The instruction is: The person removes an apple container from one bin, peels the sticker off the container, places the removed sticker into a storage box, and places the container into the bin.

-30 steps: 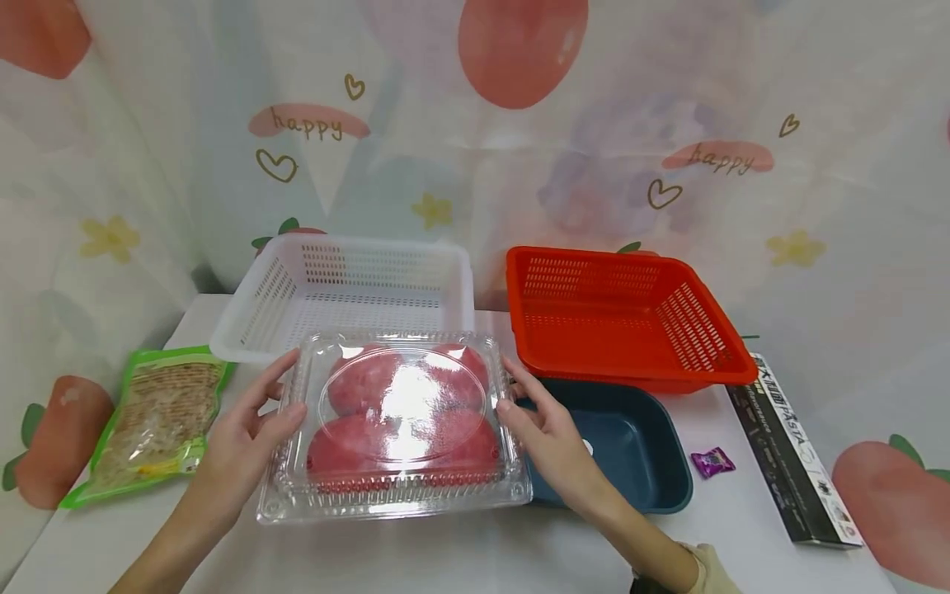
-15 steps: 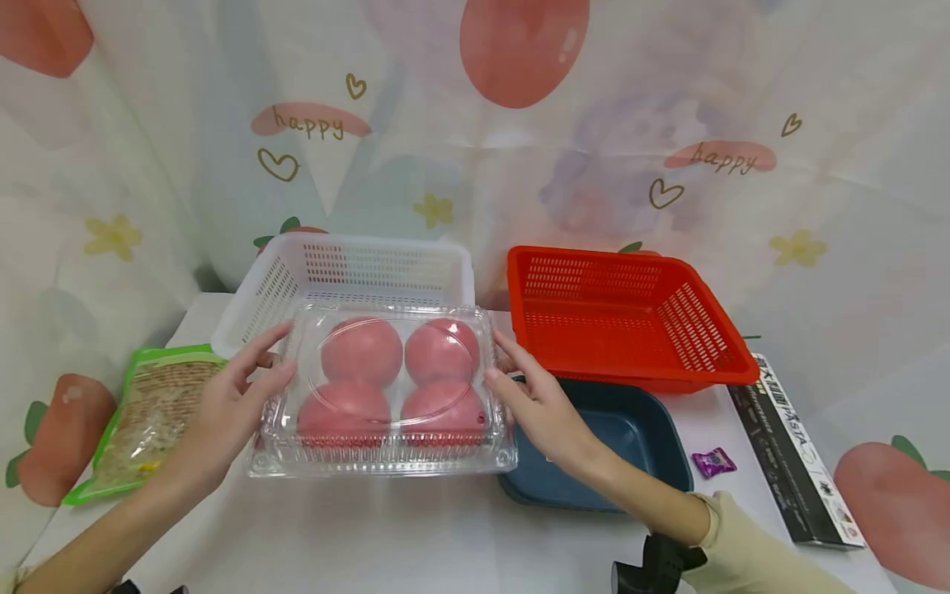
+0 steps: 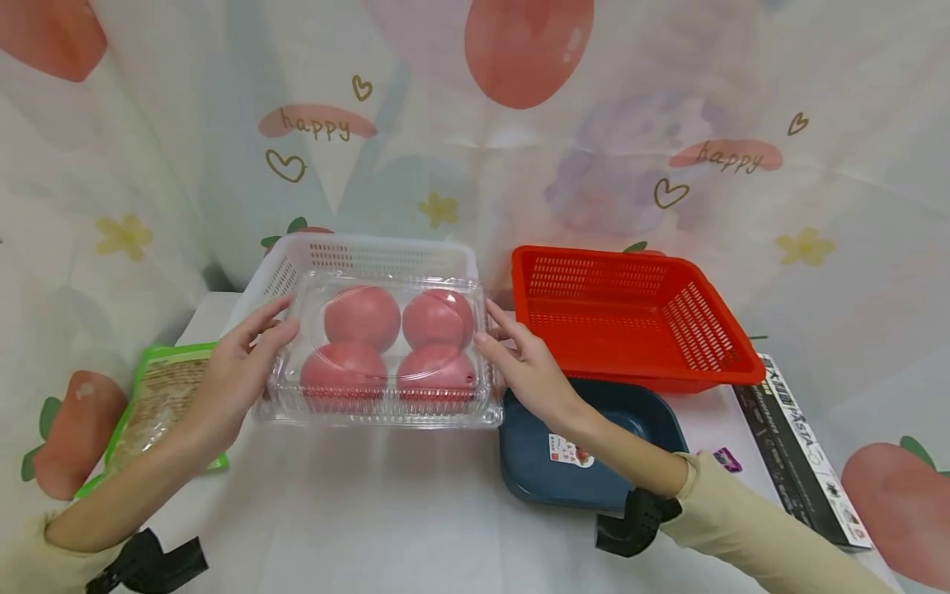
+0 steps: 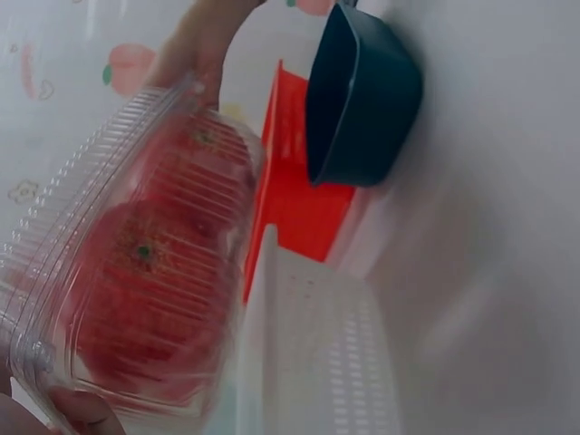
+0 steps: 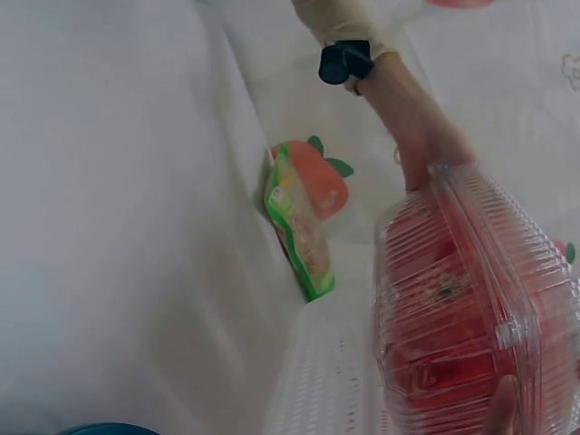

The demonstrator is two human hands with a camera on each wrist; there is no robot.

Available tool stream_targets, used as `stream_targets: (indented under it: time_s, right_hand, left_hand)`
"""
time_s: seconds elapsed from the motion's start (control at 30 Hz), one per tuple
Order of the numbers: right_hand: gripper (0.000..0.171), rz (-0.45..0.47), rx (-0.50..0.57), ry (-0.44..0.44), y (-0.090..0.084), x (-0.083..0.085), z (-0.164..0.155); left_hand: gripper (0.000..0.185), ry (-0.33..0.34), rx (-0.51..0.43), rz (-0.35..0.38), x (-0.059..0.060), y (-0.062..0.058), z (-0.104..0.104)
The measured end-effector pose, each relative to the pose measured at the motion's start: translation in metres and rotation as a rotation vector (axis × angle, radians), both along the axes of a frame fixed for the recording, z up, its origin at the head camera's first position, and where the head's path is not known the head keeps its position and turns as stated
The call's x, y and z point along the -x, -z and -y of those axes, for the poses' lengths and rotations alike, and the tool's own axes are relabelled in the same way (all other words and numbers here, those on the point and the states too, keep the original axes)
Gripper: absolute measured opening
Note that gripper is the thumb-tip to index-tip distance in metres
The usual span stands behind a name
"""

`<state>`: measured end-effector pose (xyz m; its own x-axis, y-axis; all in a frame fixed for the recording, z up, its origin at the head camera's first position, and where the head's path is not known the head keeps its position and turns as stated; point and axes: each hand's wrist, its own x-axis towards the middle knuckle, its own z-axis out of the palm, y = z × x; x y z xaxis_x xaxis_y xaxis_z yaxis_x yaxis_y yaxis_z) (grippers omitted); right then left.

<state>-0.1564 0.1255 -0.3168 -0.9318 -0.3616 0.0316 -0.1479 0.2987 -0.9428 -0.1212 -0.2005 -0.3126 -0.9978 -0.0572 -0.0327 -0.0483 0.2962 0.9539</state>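
Observation:
Both hands hold a clear plastic clamshell box (image 3: 386, 417) by its two ends, raised off the table. Several round, pinkish-red fruits (image 3: 361, 318) show through its lid in two rows. My left hand (image 3: 237, 363) grips the left end, its thumb along the side. At the opposite end my right hand (image 3: 530, 371) holds the box between thumb and fingers. The box overlaps the front of a white perforated basket (image 3: 438, 257) in the head view; the left wrist view shows it held up beside the basket wall (image 4: 317, 353).
A red perforated basket (image 3: 609, 351) stands at the back right, with a dark blue basin (image 3: 523, 478) in front. Rightward lie a purple candy packet (image 3: 727, 459) and a long black pasta box (image 3: 805, 462). A green-edged food bag (image 3: 166, 392) lies left, partly behind the left arm.
Both hands have carried the clamshell box away from the body, toward the white basket, and it now covers more of that basket. Glare on the lid has gone, and the fruits show clearly.

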Motion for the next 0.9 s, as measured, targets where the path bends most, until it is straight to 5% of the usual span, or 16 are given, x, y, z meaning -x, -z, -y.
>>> stream_targets:
  time_s: [0.53, 0.9]
  right_hand:
    - [0.058, -0.083, 0.003, 0.027, -0.006, 0.028, 0.017]
    - [0.057, 0.033, 0.007, 0.075, -0.011, 0.052, 0.029]
  left_hand:
    - [0.058, -0.055, -0.003, 0.026, 0.03, -0.001, 0.01]
    - [0.064, -0.084, -0.048, 0.076, 0.055, -0.006, 0.015]
